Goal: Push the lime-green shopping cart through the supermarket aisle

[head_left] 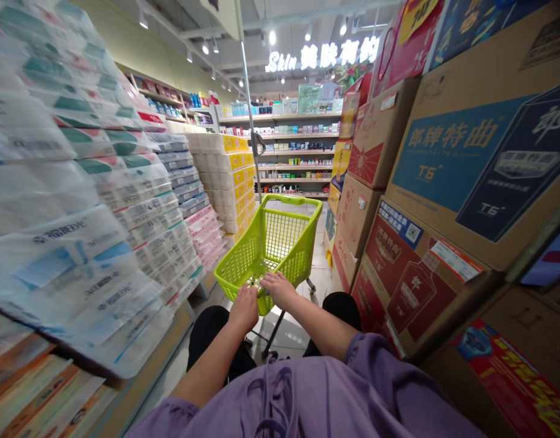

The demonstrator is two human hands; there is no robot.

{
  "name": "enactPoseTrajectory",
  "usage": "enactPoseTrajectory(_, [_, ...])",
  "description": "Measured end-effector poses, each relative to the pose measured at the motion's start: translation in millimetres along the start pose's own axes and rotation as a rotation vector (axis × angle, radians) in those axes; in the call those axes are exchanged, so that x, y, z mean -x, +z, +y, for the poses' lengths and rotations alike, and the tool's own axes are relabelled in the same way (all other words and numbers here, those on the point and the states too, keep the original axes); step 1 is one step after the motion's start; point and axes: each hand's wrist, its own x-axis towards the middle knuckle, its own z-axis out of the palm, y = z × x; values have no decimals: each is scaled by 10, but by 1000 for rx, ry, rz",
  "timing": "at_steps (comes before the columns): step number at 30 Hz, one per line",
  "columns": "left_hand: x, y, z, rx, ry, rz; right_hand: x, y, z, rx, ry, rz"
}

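A lime-green plastic shopping cart (291, 266) with a lattice basket stands right in front of me in the aisle. My left hand (245, 306) is closed over the near rim of the basket. Just to its right, my right hand (278, 287) lies over the same rim, fingers curled forward onto it. The basket's floor shows no goods in the part I can see; my hands hide its near corner. Below the basket, the cart's dark legs and casters show between my knees.
Wrapped tissue packs (138, 201) are piled high on the left, beside yellow-and-white paper packs (234, 176). Cardboard liquor cartons (462, 146) form a wall on the right. A metal pole (250, 103) rises beyond the cart, with stocked cosmetics shelves (289, 137) behind it.
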Motion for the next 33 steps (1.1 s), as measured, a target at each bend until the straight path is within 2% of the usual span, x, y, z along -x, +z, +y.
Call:
enactPoseTrajectory(2, [48, 25, -52, 1, -8, 37, -5, -85, 39, 9, -9, -17])
enactPoseTrajectory(5, [119, 58, -132, 14, -13, 83, -44, -174, 86, 1, 77, 5])
enactPoseTrajectory(8, [170, 76, -150, 26, -57, 115, -101, -140, 32, -30, 115, 40])
enactPoseTrajectory(12, [193, 99, -62, 54, -62, 176, -155, 8, -153, -44, 52, 92])
enactPoseTrajectory(16, [243, 121, -60, 46, -70, 218, -164, 56, -254, -37, -78, 69])
enactPoseTrajectory(20, [380, 91, -176, 23, -74, 206, -133, -27, -168, 0, -140, 43])
enactPoseTrajectory(24, [455, -11, -147, 6, -94, 171, -109, -133, -14, 22, -29, 67])
enactPoseTrajectory(29, [289, -91, 66, 64, -193, 97, -85, -98, -6, 35, 80, 80])
enactPoseTrajectory(33, [141, -47, 103, 68, -186, 90, -14, -79, -17, 28, 66, 94])
